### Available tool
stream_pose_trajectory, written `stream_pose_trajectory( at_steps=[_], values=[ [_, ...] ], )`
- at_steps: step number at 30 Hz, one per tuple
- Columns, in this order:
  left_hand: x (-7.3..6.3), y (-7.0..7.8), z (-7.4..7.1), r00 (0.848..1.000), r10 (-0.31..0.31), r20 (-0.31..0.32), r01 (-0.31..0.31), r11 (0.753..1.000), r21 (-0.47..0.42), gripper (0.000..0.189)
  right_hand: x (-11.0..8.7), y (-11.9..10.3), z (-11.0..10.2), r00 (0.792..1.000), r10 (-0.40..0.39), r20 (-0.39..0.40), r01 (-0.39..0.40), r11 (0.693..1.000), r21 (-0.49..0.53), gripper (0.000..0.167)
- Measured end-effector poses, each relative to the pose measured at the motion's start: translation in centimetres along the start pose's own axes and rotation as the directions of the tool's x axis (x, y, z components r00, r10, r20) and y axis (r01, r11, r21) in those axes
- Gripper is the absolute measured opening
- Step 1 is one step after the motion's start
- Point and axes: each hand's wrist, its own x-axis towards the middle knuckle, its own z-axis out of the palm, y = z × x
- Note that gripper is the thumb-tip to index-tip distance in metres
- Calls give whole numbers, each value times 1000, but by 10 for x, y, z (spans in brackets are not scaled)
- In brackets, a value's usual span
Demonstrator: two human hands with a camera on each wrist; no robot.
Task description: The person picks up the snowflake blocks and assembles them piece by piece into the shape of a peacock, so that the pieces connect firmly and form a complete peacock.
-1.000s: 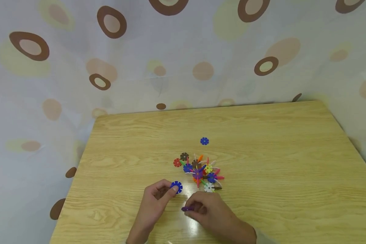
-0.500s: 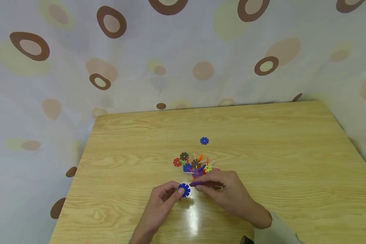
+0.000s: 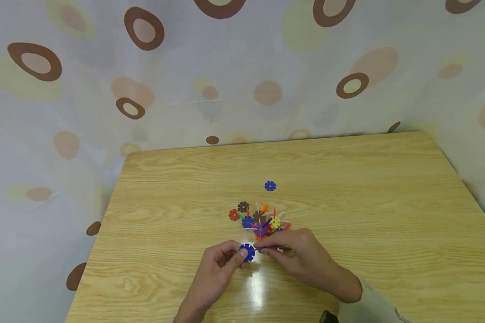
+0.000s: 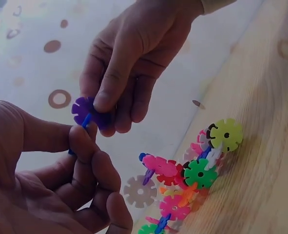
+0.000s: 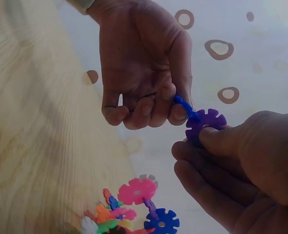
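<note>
Between thumb and fingers my left hand (image 3: 212, 278) pinches a blue notched plastic disc (image 3: 249, 253), its flat face up toward the head camera. My right hand (image 3: 309, 258) pinches a purple notched disc (image 4: 83, 109), turned nearly edge-on in the head view. The two discs meet at their rims, crosswise; in the right wrist view the blue disc's edge (image 5: 186, 107) sits at a notch of the purple one. How deep it goes in I cannot tell. Just beyond the hands lies a cluster of joined, many-coloured notched discs (image 3: 260, 230), partly hidden by the right hand.
A loose blue disc (image 3: 270, 185) lies behind the cluster on the wooden table (image 3: 178, 193). Left of the cluster are a dark brown disc (image 3: 243, 207) and a red disc (image 3: 234, 215). A patterned curtain (image 3: 234, 67) hangs behind the table.
My right hand has moved up and away from the body, bringing the purple disc to the blue one. My left hand has shifted slightly right with the blue disc. The discs now touch.
</note>
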Motion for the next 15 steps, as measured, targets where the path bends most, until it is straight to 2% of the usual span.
stream_pose_trajectory(
  at_steps=[6,9,12,15],
  values=[
    [1,2,4,1000,-23,-11,23,1000,17,21,2,1,-3,997,-65,38,69,992,-106,27],
    [4,0,1,999,-31,8,30,999,26,21,7,4,-4,993,-102,67,111,983,-148,25],
    [10,-3,-5,998,-5,64,2,999,40,21,14,10,-6,988,-129,88,140,980,-141,24],
    [17,-4,-12,994,50,97,-60,993,106,18,20,16,-9,986,-130,102,139,987,-86,23]
  ],
)
